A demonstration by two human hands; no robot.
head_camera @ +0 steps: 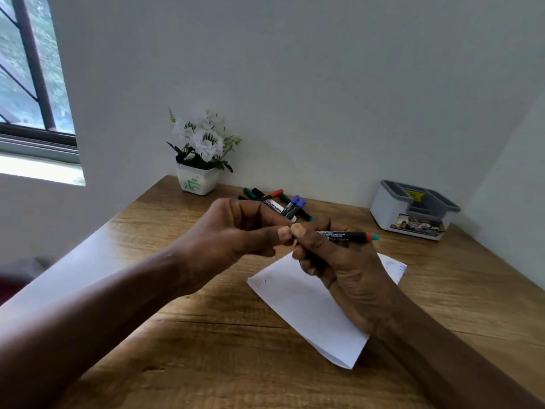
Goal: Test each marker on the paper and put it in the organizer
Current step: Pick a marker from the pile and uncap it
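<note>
My right hand point(330, 255) grips a thin black marker point(345, 235) with a red band and a green end that points right. My left hand point(236, 231) meets it from the left, its thumb and fingers curled at the marker's near end, which both hands hide. Both hands hover above a white sheet of paper point(309, 302) that carries faint red and blue scribbles. A pile of several markers point(280, 202) with red, blue, green and black caps lies at the back of the table. The grey and white organizer point(413, 211) stands at the back right.
A white pot of white flowers point(200, 160) stands at the back left against the wall. The wooden table point(206, 349) runs to the wall at the back and on the right. A window is at the upper left.
</note>
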